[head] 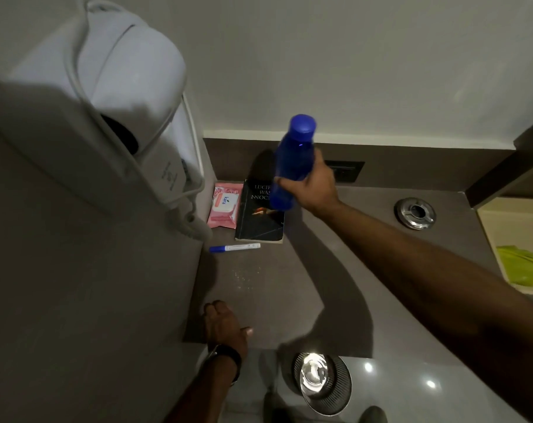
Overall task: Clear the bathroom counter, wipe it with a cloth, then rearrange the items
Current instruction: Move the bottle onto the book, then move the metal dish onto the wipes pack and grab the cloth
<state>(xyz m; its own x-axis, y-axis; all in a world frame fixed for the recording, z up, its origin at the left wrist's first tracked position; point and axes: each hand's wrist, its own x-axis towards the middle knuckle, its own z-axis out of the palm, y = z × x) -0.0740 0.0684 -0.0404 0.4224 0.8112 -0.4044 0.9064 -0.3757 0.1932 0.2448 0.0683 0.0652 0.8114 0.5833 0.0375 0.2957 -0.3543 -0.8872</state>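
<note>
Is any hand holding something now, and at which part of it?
The right hand holds the blue bottle around the middle of its body, above the book. The left hand rests on the counter edge, holding nothing.

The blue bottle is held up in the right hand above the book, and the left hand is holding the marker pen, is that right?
Not quite. In the head view the right hand does hold the blue bottle above the book, but the left hand rests empty on the counter edge. The marker pen lies untouched near the book.
</note>
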